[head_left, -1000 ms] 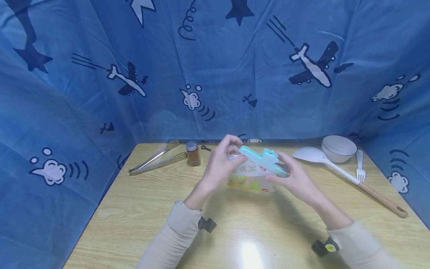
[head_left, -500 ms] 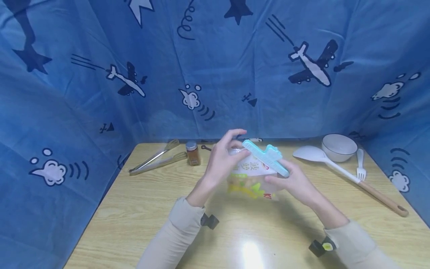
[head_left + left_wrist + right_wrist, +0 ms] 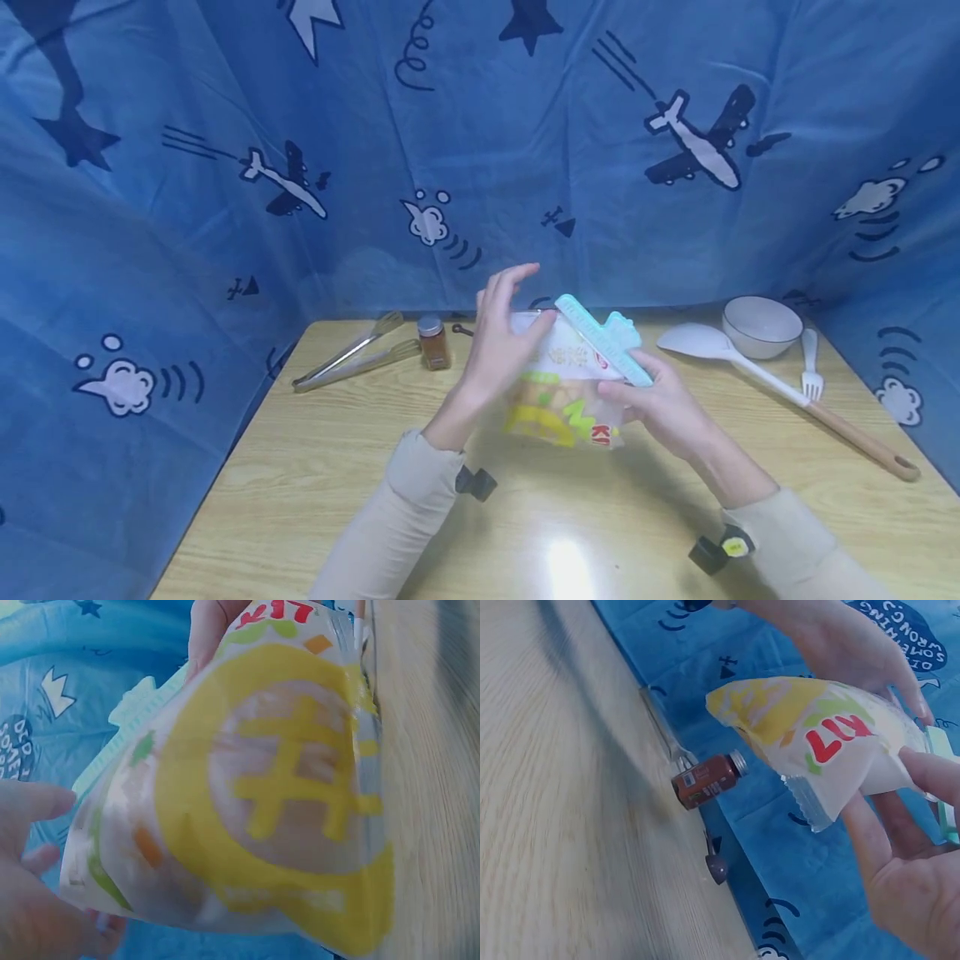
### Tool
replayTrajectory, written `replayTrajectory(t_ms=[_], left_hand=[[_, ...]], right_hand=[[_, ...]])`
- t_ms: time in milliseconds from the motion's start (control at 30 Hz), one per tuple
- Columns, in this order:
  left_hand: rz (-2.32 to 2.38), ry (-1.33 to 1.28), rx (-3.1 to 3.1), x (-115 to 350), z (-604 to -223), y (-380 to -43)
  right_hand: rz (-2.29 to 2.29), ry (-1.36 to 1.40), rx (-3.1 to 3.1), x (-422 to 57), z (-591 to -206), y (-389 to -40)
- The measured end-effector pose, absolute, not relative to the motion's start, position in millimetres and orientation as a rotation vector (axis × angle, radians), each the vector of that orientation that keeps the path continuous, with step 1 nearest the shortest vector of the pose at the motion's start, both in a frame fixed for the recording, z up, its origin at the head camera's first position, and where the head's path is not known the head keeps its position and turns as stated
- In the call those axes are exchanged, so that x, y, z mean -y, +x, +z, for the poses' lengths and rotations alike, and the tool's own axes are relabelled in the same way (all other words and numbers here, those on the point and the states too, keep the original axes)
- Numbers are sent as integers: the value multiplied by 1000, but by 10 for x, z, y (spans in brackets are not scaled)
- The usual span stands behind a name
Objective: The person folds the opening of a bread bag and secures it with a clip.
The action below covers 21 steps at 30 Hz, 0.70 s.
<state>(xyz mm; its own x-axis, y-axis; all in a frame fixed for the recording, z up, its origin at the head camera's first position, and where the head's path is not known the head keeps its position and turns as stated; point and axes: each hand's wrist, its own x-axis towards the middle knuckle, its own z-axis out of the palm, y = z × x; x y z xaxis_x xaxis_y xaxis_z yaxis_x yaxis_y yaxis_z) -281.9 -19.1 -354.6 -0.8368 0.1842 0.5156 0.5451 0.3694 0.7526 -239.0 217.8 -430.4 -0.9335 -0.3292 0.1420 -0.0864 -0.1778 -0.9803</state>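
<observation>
A printed plastic food bag [image 3: 555, 400], with yellow and green shapes and red letters, is held up above the table. Across its top corner lies a turquoise bag clip [image 3: 603, 340], slanting down to the right. My right hand [image 3: 663, 408] pinches the bag's upper right side by the clip's lower end; the right wrist view shows this hand [image 3: 907, 855] with thumb and fingers on either side of the bag. My left hand [image 3: 498, 342] is at the bag's left edge, index finger extended upward, thumb near the clip's upper end. In the left wrist view some left-hand [image 3: 45, 877] fingertips are behind the bag.
Metal tongs [image 3: 356, 354], a reddish-brown spice jar [image 3: 433, 343] and a small dark measuring spoon [image 3: 461, 330] lie at the back left. At the right are a white ladle [image 3: 765, 379] with a wooden handle, a white bowl [image 3: 761, 327] and a white fork [image 3: 811, 367].
The bag has been raised and tilted so more of its printed front shows. The clip slants more steeply. My left fingers have lifted away from the clip; the right hand keeps its hold.
</observation>
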Motion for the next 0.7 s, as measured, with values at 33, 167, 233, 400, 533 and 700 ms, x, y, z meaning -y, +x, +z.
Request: replayTrajectory(t_ms=[33, 167, 233, 400, 533, 700], left_hand=[[-1486, -605, 2308, 200, -3550, -2806], [-1631, -478, 2439, 258, -3603, -2726], [-1713, -439, 2498, 293, -3643, -2685], [-1867, -426, 2623, 390, -3739, -2621], [-1898, -508, 2732, 443, -3827, -2627], [-1861, -557, 2809, 475, -3923, -2682]], right_hand=[[-2262, -505, -1862, -2179, -4302, -2395], [-2305, -538, -1761, -2187, -4289, -2409], [-2316, -533, -1732, -2193, -4282, -2413], [-2339, -476, -1690, -2210, -4288, -2431], [-2341, -407, -1685, -2233, -4311, -2452], [-2308, -346, -1692, -2247, -4331, -2461]])
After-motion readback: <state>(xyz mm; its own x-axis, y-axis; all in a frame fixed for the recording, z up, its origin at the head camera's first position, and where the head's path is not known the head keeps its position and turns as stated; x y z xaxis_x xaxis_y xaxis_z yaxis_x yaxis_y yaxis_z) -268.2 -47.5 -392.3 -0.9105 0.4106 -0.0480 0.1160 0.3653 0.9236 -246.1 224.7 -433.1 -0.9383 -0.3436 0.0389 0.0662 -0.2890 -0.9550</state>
